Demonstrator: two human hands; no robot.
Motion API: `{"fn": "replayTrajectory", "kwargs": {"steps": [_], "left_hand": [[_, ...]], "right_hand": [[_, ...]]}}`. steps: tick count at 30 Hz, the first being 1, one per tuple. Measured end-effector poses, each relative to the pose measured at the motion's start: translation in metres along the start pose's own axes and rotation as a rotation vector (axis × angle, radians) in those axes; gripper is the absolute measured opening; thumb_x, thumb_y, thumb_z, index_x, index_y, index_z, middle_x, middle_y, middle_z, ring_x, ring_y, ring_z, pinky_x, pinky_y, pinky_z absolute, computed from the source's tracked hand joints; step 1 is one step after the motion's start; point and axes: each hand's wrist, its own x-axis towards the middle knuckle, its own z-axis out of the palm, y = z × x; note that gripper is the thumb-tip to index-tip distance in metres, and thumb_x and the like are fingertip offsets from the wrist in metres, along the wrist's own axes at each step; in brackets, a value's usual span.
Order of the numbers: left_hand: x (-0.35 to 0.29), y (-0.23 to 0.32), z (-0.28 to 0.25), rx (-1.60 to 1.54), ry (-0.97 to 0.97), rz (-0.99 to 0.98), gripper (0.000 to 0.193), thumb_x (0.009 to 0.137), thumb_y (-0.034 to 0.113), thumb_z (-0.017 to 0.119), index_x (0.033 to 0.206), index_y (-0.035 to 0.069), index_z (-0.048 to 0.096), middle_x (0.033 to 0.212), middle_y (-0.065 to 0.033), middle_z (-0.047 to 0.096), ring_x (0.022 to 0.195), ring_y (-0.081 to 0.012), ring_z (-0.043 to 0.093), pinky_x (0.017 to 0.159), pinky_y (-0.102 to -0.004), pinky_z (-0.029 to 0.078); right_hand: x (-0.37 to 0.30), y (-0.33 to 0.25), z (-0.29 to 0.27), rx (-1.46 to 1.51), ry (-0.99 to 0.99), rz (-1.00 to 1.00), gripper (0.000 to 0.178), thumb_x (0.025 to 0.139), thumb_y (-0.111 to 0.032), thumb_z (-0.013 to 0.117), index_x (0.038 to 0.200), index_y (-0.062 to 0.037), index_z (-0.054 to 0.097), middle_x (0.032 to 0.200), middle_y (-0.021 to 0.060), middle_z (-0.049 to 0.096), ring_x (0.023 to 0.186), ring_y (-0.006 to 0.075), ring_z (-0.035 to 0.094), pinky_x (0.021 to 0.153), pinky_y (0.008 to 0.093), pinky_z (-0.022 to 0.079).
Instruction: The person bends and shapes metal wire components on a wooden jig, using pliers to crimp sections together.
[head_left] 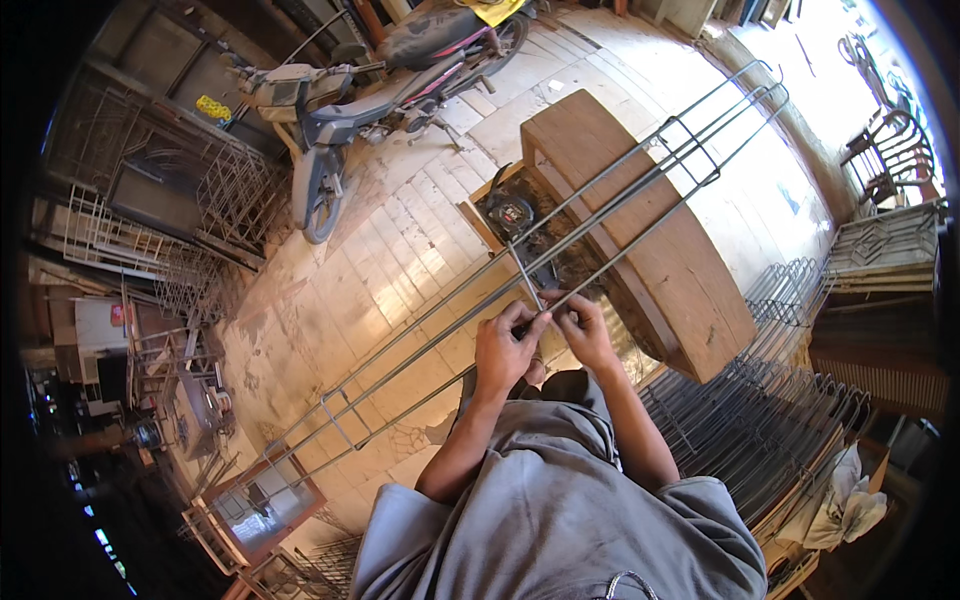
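Note:
A long steel bar cage (590,222), made of thin rods with square stirrups, runs slantwise across the view from lower left to upper right. Its middle lies in front of me, where a crosswise stirrup (524,270) meets the nearest rod. At that corner my left hand (506,345) is closed, fingertips pinched on the cage; a small dark thing by its fingers is too hidden to name. Just to the right, my right hand (584,332) is closed on the same rod, its fingertips almost touching the left hand's. The joint itself is partly covered by my fingers.
Under the cage stands a brown wooden block-like bench (640,225), with a black round tool (512,210) beside it. A motorbike (370,105) is parked at far left. Stacked bent bars (750,430) lie at right, metal grilles (130,235) at left. A framed pane (265,505) rests at lower left.

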Motion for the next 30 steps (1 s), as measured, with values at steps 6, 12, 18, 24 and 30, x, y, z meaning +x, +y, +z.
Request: {"fn": "replayTrajectory", "kwargs": {"steps": [6, 12, 18, 24, 30], "left_hand": [[0.001, 0.002, 0.001, -0.036, -0.015, -0.051, 0.025, 0.088, 0.012, 0.074, 0.075, -0.003, 0.058, 0.070, -0.0073, 0.068, 0.066, -0.0093, 0.064, 0.063, -0.0257, 0.050], [0.000, 0.003, 0.001, -0.070, -0.027, -0.054, 0.024, 0.088, 0.010, 0.073, 0.075, -0.003, 0.058, 0.071, -0.0094, 0.070, 0.067, -0.0114, 0.067, 0.062, -0.0256, 0.050], [0.001, 0.000, -0.001, -0.004, -0.035, -0.057, 0.025, 0.088, 0.012, 0.074, 0.075, -0.003, 0.058, 0.070, -0.0096, 0.070, 0.066, -0.0117, 0.067, 0.061, -0.0266, 0.050], [0.002, 0.002, 0.003, -0.060, 0.026, 0.020, 0.030, 0.086, 0.017, 0.075, 0.072, -0.002, 0.058, 0.063, -0.0119, 0.065, 0.054, -0.0244, 0.063, 0.054, -0.0355, 0.048], [0.005, 0.003, -0.002, -0.021, -0.014, 0.002, 0.028, 0.086, 0.015, 0.076, 0.073, -0.004, 0.059, 0.066, -0.0095, 0.068, 0.058, -0.0123, 0.063, 0.056, -0.0283, 0.048]], "right_hand": [[-0.026, -0.006, 0.024, -0.703, 0.364, -0.237, 0.027, 0.073, -0.008, 0.071, 0.099, -0.0153, 0.070, 0.095, 0.0086, 0.059, 0.094, 0.0307, 0.055, 0.078, 0.0475, 0.040], [-0.035, -0.006, 0.027, -0.971, 0.290, -0.359, 0.038, 0.081, -0.005, 0.065, 0.117, -0.0157, 0.061, 0.108, 0.0083, 0.061, 0.104, 0.0262, 0.062, 0.081, 0.0485, 0.046], [-0.039, -0.017, 0.018, -0.926, 0.085, -0.213, 0.070, 0.079, -0.007, 0.064, 0.143, -0.0262, 0.043, 0.115, 0.0152, 0.058, 0.077, 0.0322, 0.068, 0.061, 0.0422, 0.056], [-0.022, -0.055, -0.020, -1.110, -0.264, -0.222, 0.041, 0.084, -0.022, 0.062, 0.124, -0.0184, 0.063, 0.108, 0.0153, 0.062, 0.066, 0.0338, 0.066, 0.055, 0.0431, 0.051], [-0.011, -0.085, -0.029, -1.138, -0.382, -0.292, 0.037, 0.084, -0.022, 0.061, 0.119, -0.0103, 0.065, 0.092, 0.0109, 0.068, 0.060, 0.0314, 0.063, 0.050, 0.0434, 0.048]]}}
